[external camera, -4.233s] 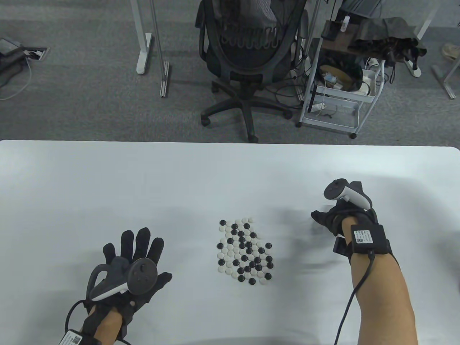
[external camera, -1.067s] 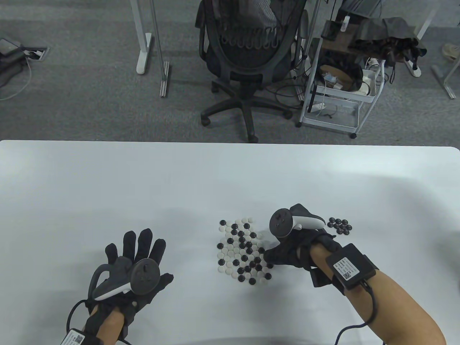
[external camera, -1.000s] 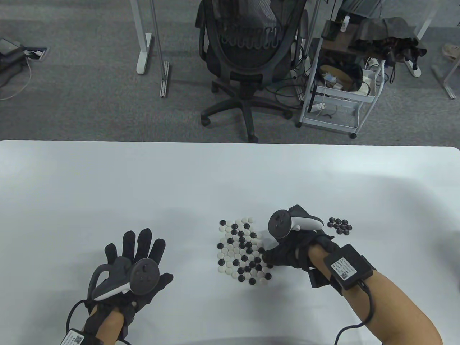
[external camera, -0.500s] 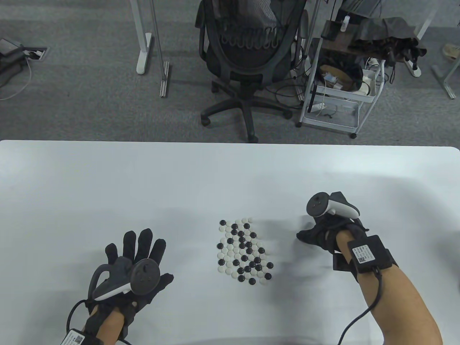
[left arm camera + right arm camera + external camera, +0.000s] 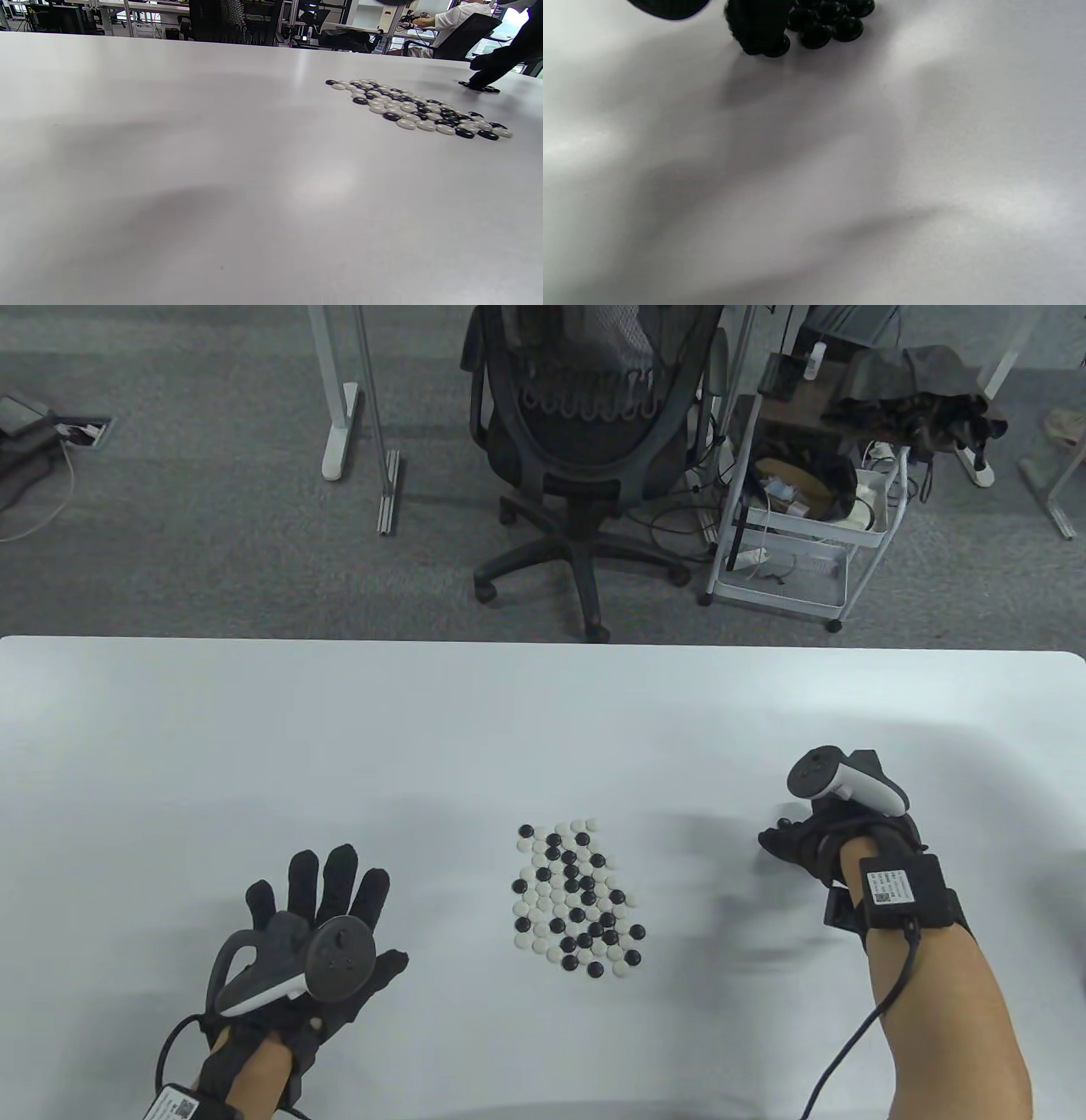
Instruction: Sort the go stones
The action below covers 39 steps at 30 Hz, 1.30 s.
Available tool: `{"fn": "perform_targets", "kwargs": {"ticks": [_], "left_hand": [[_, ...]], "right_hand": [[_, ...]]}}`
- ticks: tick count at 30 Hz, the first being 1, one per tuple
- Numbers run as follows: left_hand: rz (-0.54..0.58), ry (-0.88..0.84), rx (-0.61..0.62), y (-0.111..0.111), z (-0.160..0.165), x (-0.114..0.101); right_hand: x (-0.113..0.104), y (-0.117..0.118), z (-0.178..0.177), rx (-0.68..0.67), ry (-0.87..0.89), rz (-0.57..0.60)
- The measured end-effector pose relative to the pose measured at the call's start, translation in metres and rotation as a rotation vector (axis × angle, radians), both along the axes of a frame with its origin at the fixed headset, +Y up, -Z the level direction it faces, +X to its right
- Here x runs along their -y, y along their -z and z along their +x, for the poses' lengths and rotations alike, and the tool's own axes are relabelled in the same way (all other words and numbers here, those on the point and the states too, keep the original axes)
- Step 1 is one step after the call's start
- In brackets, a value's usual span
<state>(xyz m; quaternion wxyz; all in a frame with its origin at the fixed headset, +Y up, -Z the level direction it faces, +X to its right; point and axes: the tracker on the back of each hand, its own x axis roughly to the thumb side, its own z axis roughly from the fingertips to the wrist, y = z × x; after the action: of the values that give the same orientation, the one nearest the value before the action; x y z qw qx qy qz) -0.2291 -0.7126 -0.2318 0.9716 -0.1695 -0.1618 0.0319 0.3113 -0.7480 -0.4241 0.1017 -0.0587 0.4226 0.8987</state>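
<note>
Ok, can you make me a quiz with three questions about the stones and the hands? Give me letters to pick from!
1. Where is the mixed pile of stones?
A. between the hands
B. on the chair
C. under the left hand

2. What colour are the stones in the small group by the right hand?
A. white
B. black
C. red

3. How is the left hand?
A. fist
B. fingers spread flat
C. holding stones

Answers: 1 A, pile sits mid-table. 2 B, right wrist view shows only black. 3 B, fingers are straight, nothing held.
</note>
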Motion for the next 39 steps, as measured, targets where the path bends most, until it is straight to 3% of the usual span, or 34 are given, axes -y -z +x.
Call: {"fn": "perform_targets", "kwargs": {"ticks": [7,14,19,26,31,39], "left_hand": [[-0.006,0.005,0.005,0.000,0.001,0.000],[-0.016,0.011,0.004,0.001,0.002,0.001],[-0.014,0.012,0.006,0.001,0.003,0.002],[-0.011,0.007,0.006,0.001,0.002,0.002],[-0.006,0.002,0.007,0.001,0.002,0.001],[-0.006,0.009,0.007,0.002,0.001,0.001]], "right_hand": [[-0.012,-0.003,-0.007,-0.023,0.048,0.050],[-0.035,-0.030,-0.072,-0.304,0.124,0.021],[-0.027,-0.062,-0.119,-0.532,0.083,-0.016],[-0.009,-0.088,-0.156,-0.673,0.103,-0.053],[0.005,-0.089,-0.155,-0.663,0.079,-0.060],[0.003,-0.096,-0.095,-0.561,0.017,-0.058]]}}
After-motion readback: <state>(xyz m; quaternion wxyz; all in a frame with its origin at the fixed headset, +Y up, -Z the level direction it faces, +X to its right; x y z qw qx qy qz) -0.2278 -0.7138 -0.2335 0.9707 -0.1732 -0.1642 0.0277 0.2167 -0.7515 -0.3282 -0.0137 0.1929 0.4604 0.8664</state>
